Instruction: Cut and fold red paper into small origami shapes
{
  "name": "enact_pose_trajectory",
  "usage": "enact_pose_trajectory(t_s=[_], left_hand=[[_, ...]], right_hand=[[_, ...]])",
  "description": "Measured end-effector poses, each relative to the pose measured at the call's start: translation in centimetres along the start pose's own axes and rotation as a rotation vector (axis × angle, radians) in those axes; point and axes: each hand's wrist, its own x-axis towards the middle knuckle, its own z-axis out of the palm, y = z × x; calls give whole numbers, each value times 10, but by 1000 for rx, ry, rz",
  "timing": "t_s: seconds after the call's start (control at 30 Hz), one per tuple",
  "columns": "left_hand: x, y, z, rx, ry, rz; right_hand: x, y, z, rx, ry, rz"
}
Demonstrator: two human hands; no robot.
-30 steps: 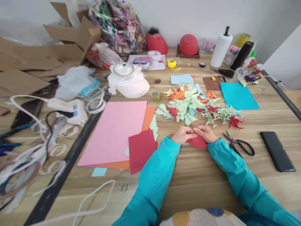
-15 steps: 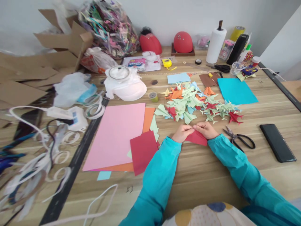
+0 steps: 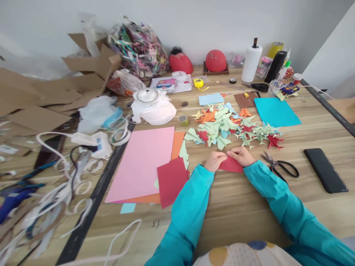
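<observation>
Between my hands lies a small sheet of red paper [image 3: 232,165], its far edge pinched near the tabletop. My left hand [image 3: 215,160] closes on its left corner. My right hand [image 3: 242,156] presses thumb and fingers together on the far right part, and the fingers hide some of the sheet. Just beyond them spreads a heap of folded paper pieces [image 3: 222,123], mostly pale green with some orange, red and blue. Left of my left arm, a larger red sheet [image 3: 172,183] overlaps a pink sheet [image 3: 144,162] and an orange sheet [image 3: 178,145].
Black-handled scissors [image 3: 283,168] and a phone [image 3: 325,170] lie to the right. A turquoise sheet [image 3: 277,112] is at the back right. Cables and a power strip [image 3: 95,145] crowd the left, with cardboard [image 3: 41,88] behind. A paper roll [image 3: 252,63] stands far back.
The whole view has shifted slightly, so things appear a little lower. Both hands stay on the red paper, with hardly any change in their grip.
</observation>
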Motion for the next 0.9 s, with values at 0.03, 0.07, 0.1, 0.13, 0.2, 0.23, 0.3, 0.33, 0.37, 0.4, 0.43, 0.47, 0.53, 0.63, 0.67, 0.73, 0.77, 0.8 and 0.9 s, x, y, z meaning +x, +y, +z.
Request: enact_pose_trajectory(t_s=[0.03,0.07,0.1,0.13,0.2,0.23,0.3,0.33,0.37,0.4,0.43,0.47,0.53,0.63,0.67,0.73,0.77,0.8,0.9], left_hand=[[-1,-1,0,9,11,-1],[-2,-2,0,14,29,-6],[-3,-3,1,17,50,-12],[-4,-5,1,18,74,-18],[-8,-7,4,22,116,-27],[-10,-8,5,21,127,-33],[-14,-8,9,-8,129,-71],[-17,-7,11,-38,132,-102],[-20,-7,12,-77,136,-137],[-23,-7,14,-119,142,-172],[-26,-7,15,-156,149,-202],[-29,-7,15,-181,156,-222],[-37,-8,15,-203,165,-242],[-48,-10,14,-211,193,-254],[-51,-11,14,-216,205,-258],[-57,-13,13,-227,221,-268],[-60,-14,12,-230,226,-271],[-62,-15,11,-232,231,-275],[-68,-20,4,-227,270,-266]], right_hand=[[0,0,0,2,5,-1],[1,0,0,0,12,-5],[1,0,1,-6,18,-11],[1,1,1,-15,24,-21],[2,1,3,-35,40,-39],[2,2,3,-42,44,-46],[2,4,4,-50,47,-53],[2,5,4,-46,48,-52],[2,6,4,-36,50,-46],[2,7,3,-20,54,-36],[2,8,3,-4,58,-26],[2,9,2,7,57,-17],[2,9,2,6,50,-13],[2,9,2,-18,52,-31],[2,9,2,-22,52,-38],[2,10,2,-26,43,-48],[2,11,1,-25,48,-48],[2,12,1,-20,67,-43],[3,16,-1,3,132,-18]])
